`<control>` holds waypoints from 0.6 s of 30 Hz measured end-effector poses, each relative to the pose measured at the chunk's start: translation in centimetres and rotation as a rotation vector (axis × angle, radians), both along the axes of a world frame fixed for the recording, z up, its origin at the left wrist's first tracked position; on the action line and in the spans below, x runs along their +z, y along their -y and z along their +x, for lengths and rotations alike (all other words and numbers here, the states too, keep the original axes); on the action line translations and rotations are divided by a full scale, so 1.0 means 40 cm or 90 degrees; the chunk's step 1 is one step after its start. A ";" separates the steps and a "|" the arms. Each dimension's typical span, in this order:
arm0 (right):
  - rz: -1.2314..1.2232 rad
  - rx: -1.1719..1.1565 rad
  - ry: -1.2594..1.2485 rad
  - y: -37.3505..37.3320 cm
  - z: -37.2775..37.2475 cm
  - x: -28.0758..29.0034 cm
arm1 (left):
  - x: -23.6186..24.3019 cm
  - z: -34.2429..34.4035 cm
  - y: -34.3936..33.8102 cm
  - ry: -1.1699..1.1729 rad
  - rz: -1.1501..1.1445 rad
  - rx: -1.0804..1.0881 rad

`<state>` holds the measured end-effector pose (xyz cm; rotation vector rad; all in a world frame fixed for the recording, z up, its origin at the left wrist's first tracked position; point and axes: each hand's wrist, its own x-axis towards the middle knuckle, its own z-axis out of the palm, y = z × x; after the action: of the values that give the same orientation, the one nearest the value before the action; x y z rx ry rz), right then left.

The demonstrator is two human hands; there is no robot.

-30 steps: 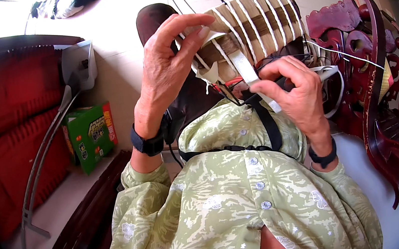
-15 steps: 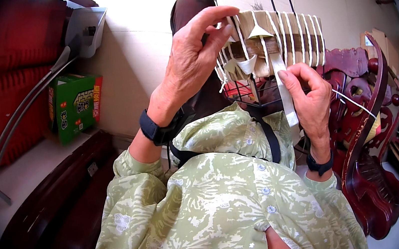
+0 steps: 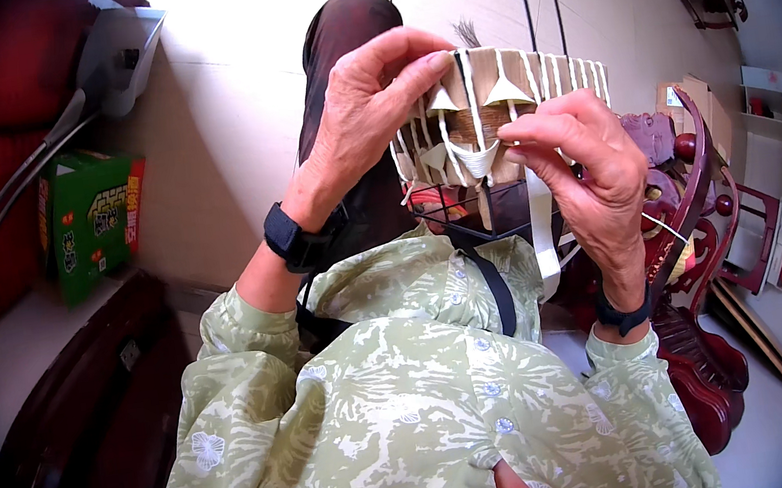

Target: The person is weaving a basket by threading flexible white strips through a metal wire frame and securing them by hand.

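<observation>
In front of my chest is a light brown board [image 3: 483, 64] wound with several upright white cords. A dark brown band [image 3: 470, 123] crosses its middle. Small white wedge-shaped pieces sit on the cords, and a white woven wedge [image 3: 476, 164] spans neighbouring cords near the lower edge. My left hand [image 3: 382, 97] is closed at the board's upper edge, thumb and fingertips beside a cord. With thumb and forefinger pinched, my right hand [image 3: 587, 154] is at the woven wedge's right corner. A flat white strip [image 3: 543, 229] hangs below that hand; its upper end is hidden.
A black wire basket [image 3: 477, 223] with something red in it is under the board. Carved dark red wooden furniture [image 3: 707, 321] stands at the right. At the left are a green box [image 3: 90, 224], a curved metal bar [image 3: 6, 206] and red cushions [image 3: 2, 68].
My right hand has moved up and left from the strip below the board to the woven wedge. The board has shifted left and lower in view. My left hand stays at its upper edge.
</observation>
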<state>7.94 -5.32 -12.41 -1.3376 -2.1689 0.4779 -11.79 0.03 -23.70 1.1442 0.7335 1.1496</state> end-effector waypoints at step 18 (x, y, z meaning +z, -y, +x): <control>-0.136 0.079 0.071 -0.042 -0.040 0.018 | -0.007 -0.040 -0.009 0.045 -0.029 -0.070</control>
<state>6.35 -3.62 -11.68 -1.3729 -2.3567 0.7160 -13.40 0.38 -23.96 1.0873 0.6323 1.0702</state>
